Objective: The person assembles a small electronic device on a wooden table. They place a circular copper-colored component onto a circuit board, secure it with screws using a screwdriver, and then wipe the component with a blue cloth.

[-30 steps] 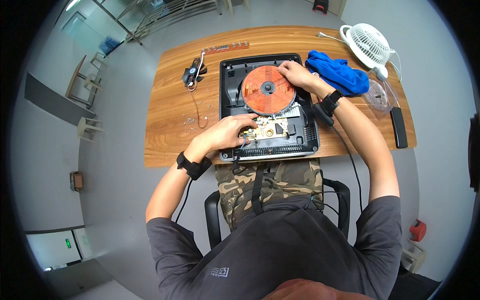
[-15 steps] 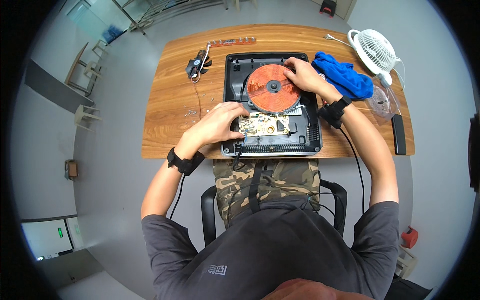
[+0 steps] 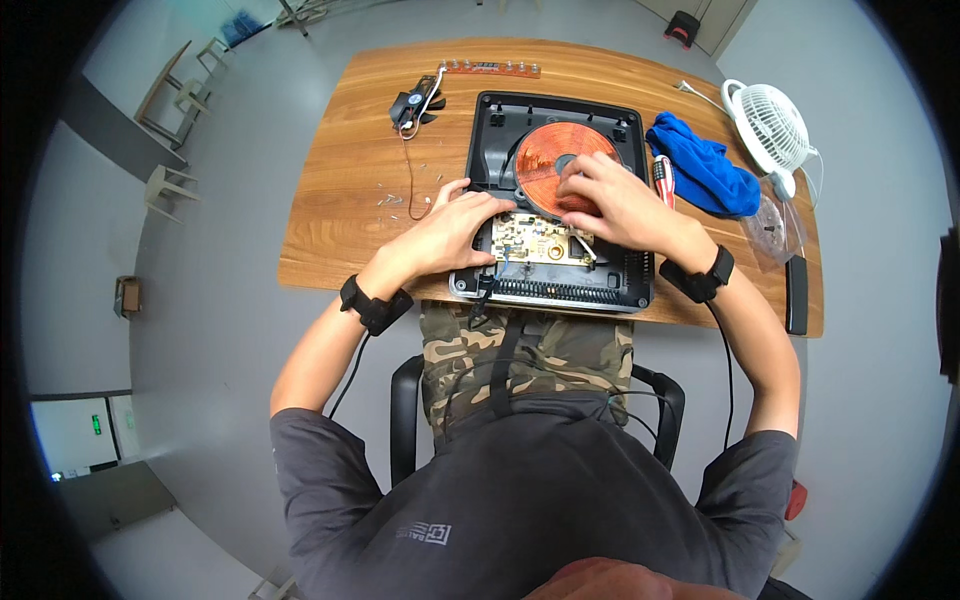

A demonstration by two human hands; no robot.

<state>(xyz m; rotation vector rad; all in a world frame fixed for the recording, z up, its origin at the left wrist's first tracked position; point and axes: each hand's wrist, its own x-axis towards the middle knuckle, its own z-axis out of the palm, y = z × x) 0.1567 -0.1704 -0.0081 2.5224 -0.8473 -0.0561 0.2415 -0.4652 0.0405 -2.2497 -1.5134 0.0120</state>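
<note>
An opened black appliance housing (image 3: pixel 552 104) lies on the table with a round copper coil (image 3: pixel 543 146) inside it. Below the coil is a cream circuit board (image 3: pixel 527 247) with small components. My left hand (image 3: pixel 452 232) rests over the housing's left side, thumb and fingers apart at the board's left end, with fingertips close to the coil's lower edge. My right hand (image 3: pixel 622 207) is over the coil's right part, its fingers bent inward; whatever they pinch, if anything, is hidden. A short white lead (image 3: pixel 586 248) shows just below that hand, over the board.
A small black fan (image 3: pixel 410 106) wired to an orange strip board (image 3: pixel 490 69) lies at the far left, near scattered screws (image 3: pixel 391 200). On the right are a blue cloth (image 3: pixel 703 168), a white fan (image 3: pixel 768 125), a clear plastic bag (image 3: pixel 770 228) and a black bar (image 3: pixel 796 295).
My right hand has moved from the coil's upper right rim down and inward over its lower right part, fingers now bent. The white lead has shifted over the board. My left hand stays near the board's left end.
</note>
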